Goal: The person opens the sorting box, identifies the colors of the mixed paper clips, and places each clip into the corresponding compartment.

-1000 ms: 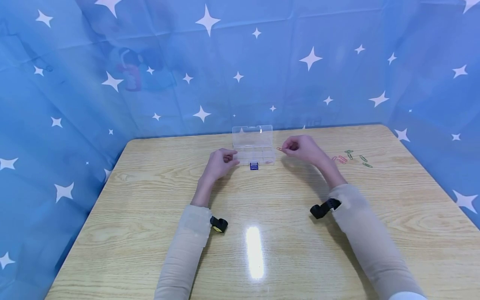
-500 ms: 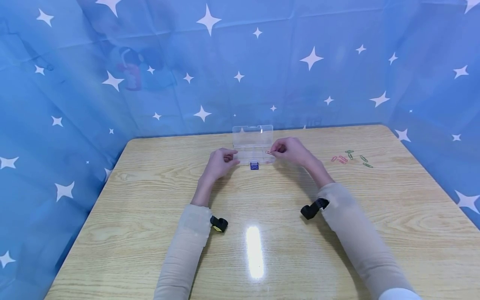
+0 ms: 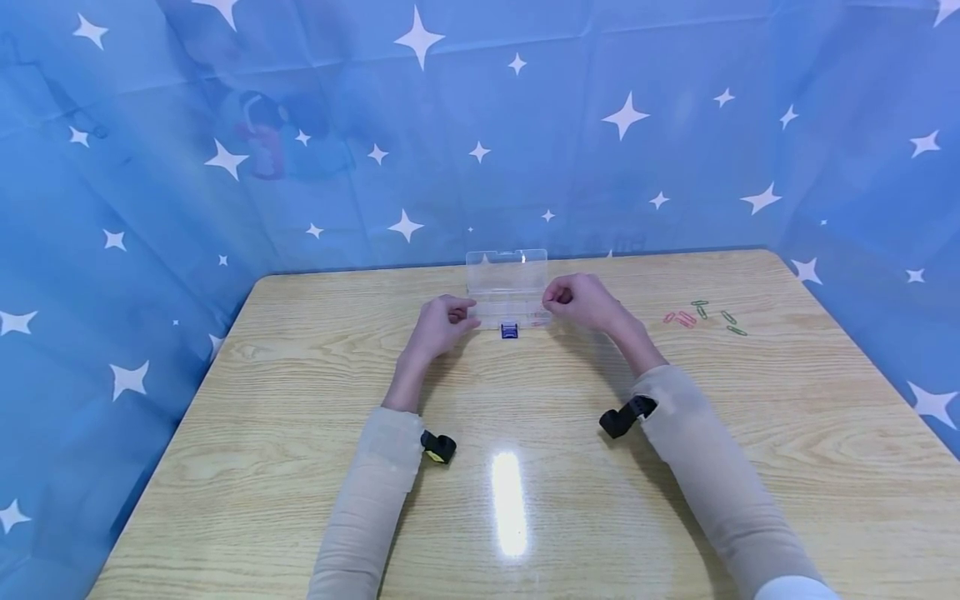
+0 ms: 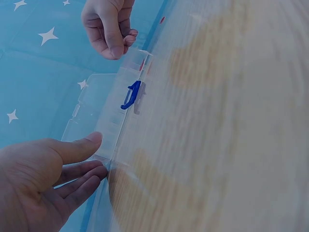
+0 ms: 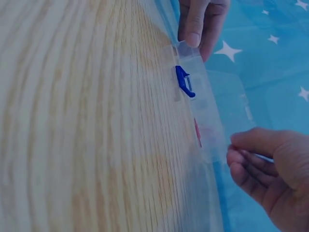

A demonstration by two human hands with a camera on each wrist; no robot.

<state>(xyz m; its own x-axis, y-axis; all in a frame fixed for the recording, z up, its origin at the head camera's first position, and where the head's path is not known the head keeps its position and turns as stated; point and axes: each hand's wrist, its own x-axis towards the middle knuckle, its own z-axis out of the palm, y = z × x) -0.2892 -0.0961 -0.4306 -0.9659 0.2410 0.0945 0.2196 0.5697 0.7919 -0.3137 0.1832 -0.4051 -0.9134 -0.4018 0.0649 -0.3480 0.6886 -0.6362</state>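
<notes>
A clear plastic compartment box point(image 3: 491, 308) lies near the table's back edge, its lid point(image 3: 495, 271) raised behind it and a blue latch point(image 3: 509, 331) folded down at the front. My left hand point(image 3: 441, 323) holds the box's left end between thumb and fingers. At the right end is my right hand point(image 3: 585, 300), its fingers loosely bent with thumb and index near each other; no clip shows between them. Through the box wall, a red paperclip point(image 5: 197, 133) shows in the right-hand compartment in the right wrist view.
To the right on the wooden table point(image 3: 360, 350) lie several pink paperclips point(image 3: 681, 318) and several green paperclips point(image 3: 728, 317). A blue curtain with white stars point(image 3: 525, 150) hangs right behind the table's back edge.
My right hand has moved left to the box with a reddish paperclip, which is no longer seen in its fingers. The left hand has stayed at the box's left end.
</notes>
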